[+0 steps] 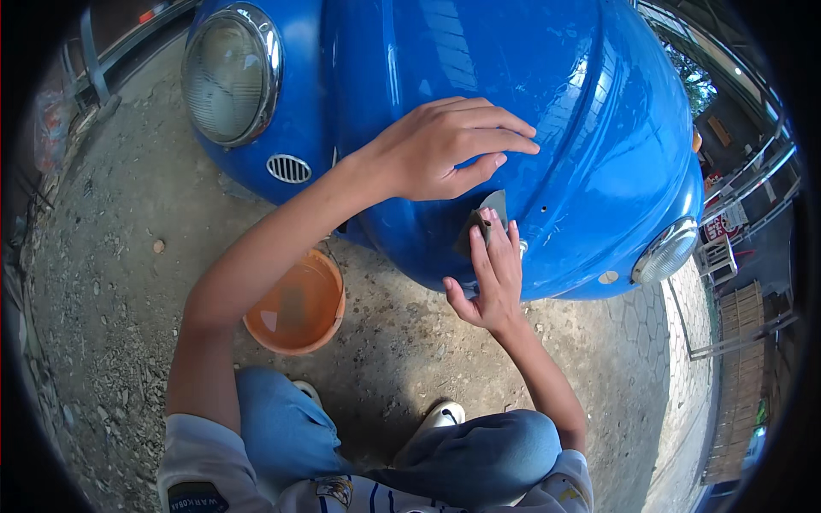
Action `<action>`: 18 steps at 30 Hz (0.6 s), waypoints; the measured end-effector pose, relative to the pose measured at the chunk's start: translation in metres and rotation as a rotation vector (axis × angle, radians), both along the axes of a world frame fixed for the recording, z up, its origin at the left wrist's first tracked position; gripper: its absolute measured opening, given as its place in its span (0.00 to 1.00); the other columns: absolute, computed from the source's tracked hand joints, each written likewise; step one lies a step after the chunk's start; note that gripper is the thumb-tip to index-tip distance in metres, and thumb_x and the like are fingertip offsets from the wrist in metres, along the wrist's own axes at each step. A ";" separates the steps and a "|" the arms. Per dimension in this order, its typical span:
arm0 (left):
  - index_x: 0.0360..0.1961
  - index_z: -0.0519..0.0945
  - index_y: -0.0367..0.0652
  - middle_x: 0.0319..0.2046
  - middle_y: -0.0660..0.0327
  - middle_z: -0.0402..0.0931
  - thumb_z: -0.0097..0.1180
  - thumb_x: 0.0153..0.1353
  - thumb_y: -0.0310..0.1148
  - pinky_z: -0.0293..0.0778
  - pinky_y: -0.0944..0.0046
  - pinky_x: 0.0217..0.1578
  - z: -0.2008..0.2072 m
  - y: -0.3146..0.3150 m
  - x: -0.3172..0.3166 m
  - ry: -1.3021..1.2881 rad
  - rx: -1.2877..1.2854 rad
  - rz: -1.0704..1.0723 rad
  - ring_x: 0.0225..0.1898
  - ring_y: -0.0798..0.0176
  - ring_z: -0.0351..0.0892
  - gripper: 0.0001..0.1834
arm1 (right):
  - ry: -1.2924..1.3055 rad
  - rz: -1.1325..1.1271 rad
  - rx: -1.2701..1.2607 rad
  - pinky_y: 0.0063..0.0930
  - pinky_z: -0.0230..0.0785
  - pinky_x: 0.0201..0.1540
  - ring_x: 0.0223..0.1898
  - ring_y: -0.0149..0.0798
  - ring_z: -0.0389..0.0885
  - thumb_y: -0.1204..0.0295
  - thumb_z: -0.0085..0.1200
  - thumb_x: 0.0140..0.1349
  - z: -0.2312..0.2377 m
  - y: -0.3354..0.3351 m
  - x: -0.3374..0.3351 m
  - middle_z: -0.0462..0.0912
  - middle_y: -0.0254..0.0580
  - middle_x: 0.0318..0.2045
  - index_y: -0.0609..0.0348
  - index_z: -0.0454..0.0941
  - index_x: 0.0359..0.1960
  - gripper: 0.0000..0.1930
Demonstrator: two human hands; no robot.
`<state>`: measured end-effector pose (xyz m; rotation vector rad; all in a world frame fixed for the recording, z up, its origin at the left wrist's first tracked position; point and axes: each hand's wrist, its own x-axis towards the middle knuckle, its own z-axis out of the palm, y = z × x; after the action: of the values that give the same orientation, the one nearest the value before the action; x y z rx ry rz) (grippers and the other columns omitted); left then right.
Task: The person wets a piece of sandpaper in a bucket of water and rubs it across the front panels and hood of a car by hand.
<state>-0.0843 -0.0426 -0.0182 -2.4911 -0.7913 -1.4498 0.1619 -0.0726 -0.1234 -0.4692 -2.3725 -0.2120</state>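
Note:
The rounded front hood (pixel 505 51) of a glossy blue car fills the upper middle. Low on its nose, my right hand (pixel 496 286) presses a folded dark grey sheet of sandpaper (pixel 496 203) against the paint. Its fingers lie stretched over the sheet, with part of the paper sticking out past the fingertips. My left hand (pixel 453 150) is further up the hood, palm down, fingers extended and slightly bent, holding nothing. Whether its palm touches the paint is hard to make out. A small dark hole (pixel 543 209) shows in the metal right of the sandpaper.
An orange basin (pixel 334 272) of water stands on the ground below my left forearm. Chrome-rimmed headlights flank the hood, left (pixel 229 81) and right (pixel 671 250). An oval slotted grille (pixel 289 168) sits under the left one. Paving (pixel 629 342) and a bamboo panel (pixel 737 376) lie right.

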 end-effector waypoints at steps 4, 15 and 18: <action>0.54 0.88 0.42 0.56 0.55 0.86 0.58 0.70 0.23 0.82 0.55 0.53 -0.097 -0.087 -0.085 -0.158 -0.254 0.194 0.53 0.54 0.86 0.15 | -0.303 0.358 -0.188 0.53 0.67 0.72 0.70 0.58 0.74 0.63 0.61 0.65 0.009 -0.020 -0.063 0.67 0.57 0.75 0.62 0.70 0.73 0.35; 0.65 0.80 0.46 0.60 0.54 0.81 0.57 0.70 0.35 0.79 0.47 0.59 -0.357 -0.228 -0.130 0.078 -1.186 0.923 0.64 0.52 0.79 0.22 | -0.893 0.321 -0.689 0.51 0.80 0.61 0.62 0.58 0.82 0.60 0.58 0.71 -0.227 -0.043 -0.215 0.68 0.59 0.73 0.61 0.62 0.78 0.36; 0.66 0.79 0.48 0.60 0.55 0.81 0.59 0.69 0.35 0.81 0.48 0.57 -0.362 -0.232 -0.126 0.211 -1.118 0.957 0.58 0.49 0.83 0.24 | -0.983 0.210 -0.679 0.52 0.80 0.59 0.58 0.57 0.85 0.59 0.60 0.71 -0.240 -0.047 -0.230 0.75 0.58 0.67 0.60 0.67 0.74 0.33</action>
<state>-0.2102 -0.2747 -0.3802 -1.9985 -2.7301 -0.3733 -0.0683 -0.1198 -0.3635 -0.4723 -3.4257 0.6292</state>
